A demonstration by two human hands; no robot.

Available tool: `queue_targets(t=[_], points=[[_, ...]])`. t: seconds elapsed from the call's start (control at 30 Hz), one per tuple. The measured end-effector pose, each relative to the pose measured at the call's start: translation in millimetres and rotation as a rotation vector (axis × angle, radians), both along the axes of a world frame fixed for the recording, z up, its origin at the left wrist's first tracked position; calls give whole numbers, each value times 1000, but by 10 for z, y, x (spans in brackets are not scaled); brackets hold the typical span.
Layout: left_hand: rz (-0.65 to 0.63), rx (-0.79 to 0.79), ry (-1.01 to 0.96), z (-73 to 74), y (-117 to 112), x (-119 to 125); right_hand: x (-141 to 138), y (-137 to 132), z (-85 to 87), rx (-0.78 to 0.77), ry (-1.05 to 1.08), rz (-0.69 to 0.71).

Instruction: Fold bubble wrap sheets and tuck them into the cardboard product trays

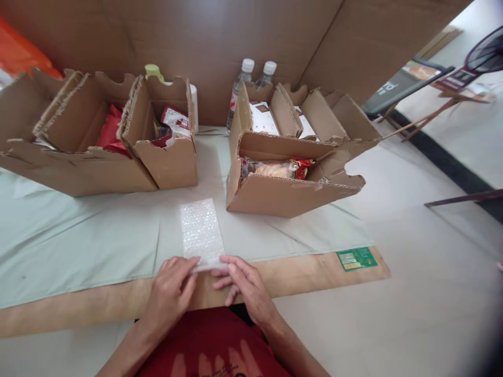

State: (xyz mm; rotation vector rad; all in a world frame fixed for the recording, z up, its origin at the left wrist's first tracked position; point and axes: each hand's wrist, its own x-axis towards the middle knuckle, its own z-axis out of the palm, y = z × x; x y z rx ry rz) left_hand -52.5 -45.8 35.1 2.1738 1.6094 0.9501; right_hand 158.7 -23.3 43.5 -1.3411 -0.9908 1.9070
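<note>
Two bare hands meet at the near edge of the worktop (98, 307), both on one bubble-wrap piece (201, 228) that lies flat, its near edge reaching over the bare wooden rim. The right hand (245, 285) grips the near right corner between its fingers; the left hand (173, 283) curls its fingers over the near left corner, though I cannot tell whether its thumb pinches from below. A pale green cloth (113, 235) covers the worktop beyond the rim.

Past the bubble wrap, to the right, one long cardboard box (271, 196) holds food in clear wrapping (273, 170) with a red printed end, its lettering too small to read. Behind it, two cardboard compartments hold one white item (264, 118) and another white item (305, 125). To the left, one narrower cardboard box (175, 165) contains a red-and-white packet (176, 120); touching it, a wide cardboard box (106, 175) shows a red packet (108, 131) in its right compartment.

Two clear plastic bottles (237, 84) with white caps stand behind the right-hand boxes. One green label (357, 258), unreadable, lies at the worktop's right end. A dark grey bin (393, 89) farther right bears white lettering, too blurred to read surely.
</note>
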Motion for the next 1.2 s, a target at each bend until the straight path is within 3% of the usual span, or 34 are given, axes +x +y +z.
queue_targets(t=[0.07, 0.17, 0.27, 0.37, 0.5, 0.63, 0.73, 0.83, 1.0, 1.2], points=[[113, -49, -4, -87, 120, 19, 25, -37, 0, 130, -62, -21], [184, -118, 13, -163, 227, 13, 93, -63, 3, 630, -363, -3], [190, -119, 9, -183, 227, 22, 114, 29, -12, 1103, -712, 175], [203, -52, 31, -143, 167, 46, 73, 207, -60, 1278, -889, 373], [159, 99, 123, -28, 26, 40, 14, 379, -86, 1337, -831, 444], [36, 79, 72, 5, -17, -3, -22, 441, -1, 1173, -725, 455], [94, 49, 42, -41, 107, -21, -33, 445, 51, 1130, -771, 351], [168, 49, 109, -78, 265, -26, -17, 427, 43, 1234, -830, 267], [186, 118, 138, -62, 273, -23, -6, 471, -44, 1347, -849, 418], [75, 44, 30, -5, 86, -77, -15, 505, 44, 1162, -688, 429]])
